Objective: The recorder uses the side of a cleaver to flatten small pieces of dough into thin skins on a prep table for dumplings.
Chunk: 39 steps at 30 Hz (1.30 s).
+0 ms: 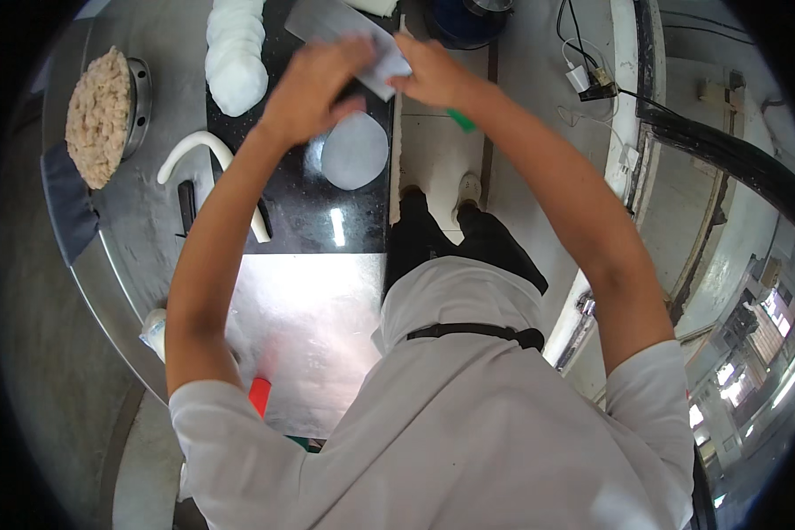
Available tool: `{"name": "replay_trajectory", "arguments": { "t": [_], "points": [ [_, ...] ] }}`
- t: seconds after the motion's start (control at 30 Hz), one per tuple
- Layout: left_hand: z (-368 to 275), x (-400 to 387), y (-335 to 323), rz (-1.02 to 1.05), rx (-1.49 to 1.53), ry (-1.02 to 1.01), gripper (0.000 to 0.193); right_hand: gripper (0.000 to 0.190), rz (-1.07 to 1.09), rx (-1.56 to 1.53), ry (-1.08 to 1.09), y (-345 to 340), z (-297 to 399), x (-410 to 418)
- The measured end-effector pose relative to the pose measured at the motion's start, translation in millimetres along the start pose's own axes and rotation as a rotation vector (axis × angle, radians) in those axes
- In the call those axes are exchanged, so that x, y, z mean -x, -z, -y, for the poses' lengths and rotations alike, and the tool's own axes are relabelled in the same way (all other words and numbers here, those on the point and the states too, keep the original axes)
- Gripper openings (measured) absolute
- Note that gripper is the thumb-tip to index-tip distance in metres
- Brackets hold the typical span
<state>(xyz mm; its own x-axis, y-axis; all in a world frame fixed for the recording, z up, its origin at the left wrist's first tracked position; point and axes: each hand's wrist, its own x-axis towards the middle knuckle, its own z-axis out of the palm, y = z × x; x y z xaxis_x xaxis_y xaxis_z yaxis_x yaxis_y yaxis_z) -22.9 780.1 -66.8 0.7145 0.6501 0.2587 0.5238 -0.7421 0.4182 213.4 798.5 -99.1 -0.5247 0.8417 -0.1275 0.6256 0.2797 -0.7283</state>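
Observation:
My right hand [430,73] grips a broad flat metal blade [344,33], perhaps a cleaver; a green end, probably its handle, shows below my wrist. My left hand [324,86], blurred, has its fingers spread over the blade, seemingly touching it. Just below them a thin round dough sheet [355,151] lies on the black speckled worktop [291,225]. A row of overlapping white rounds [236,66] lies at the upper left. A curved white dough rope [202,140] passes partly under my left forearm.
At the left stands a metal bowl [140,106] heaped with a pale minced mixture [98,119], by a dark cloth [73,205]. A black handle [187,205] lies near the rope. A shiny metal sheet [305,318] adjoins the worktop, with a red object [260,396] on it.

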Motion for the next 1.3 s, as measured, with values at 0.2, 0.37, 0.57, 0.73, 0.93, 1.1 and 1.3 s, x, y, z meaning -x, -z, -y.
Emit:
{"name": "replay_trajectory", "arguments": {
  "t": [0.2, 0.37, 0.57, 0.73, 0.93, 1.1, 1.3],
  "points": [
    [-50.4, 25.7, -4.7, 0.530, 0.018, -0.088, 0.051, 0.052, 0.255, -0.346, -0.376, -52.2, 22.4, 205.8],
    [-45.2, -0.2, -2.9, 0.745, 0.031, 0.095, 0.032, 0.052, 0.148, -0.372, -0.350, -37.2, 6.1, 273.8],
    [-42.3, 3.7, -0.3, 0.715, -0.018, 0.044, 0.023, 0.045, -0.027, -0.265, -0.126, -11.4, -3.6, 118.9],
    [-47.4, 12.0, 0.7, 0.682, -0.017, 0.057, 0.019, 0.048, 0.124, -0.345, -0.117, -44.1, 20.0, 60.7],
    [-87.4, 1.4, 58.0, 0.810, 0.106, 0.034, 0.024, 0.046, 0.329, -0.226, -0.154, -83.4, 47.7, 171.5],
    [-64.1, 16.7, 81.5, 0.581, 0.325, 0.370, 0.037, 0.041, 0.197, -0.237, -0.340, -74.8, 73.1, 226.0],
    [32.5, 51.9, 66.4, -0.325, 0.784, 0.893, 0.041, 0.039, 0.038, -0.118, -0.316, -68.4, 54.4, 227.4]
  ]
}}
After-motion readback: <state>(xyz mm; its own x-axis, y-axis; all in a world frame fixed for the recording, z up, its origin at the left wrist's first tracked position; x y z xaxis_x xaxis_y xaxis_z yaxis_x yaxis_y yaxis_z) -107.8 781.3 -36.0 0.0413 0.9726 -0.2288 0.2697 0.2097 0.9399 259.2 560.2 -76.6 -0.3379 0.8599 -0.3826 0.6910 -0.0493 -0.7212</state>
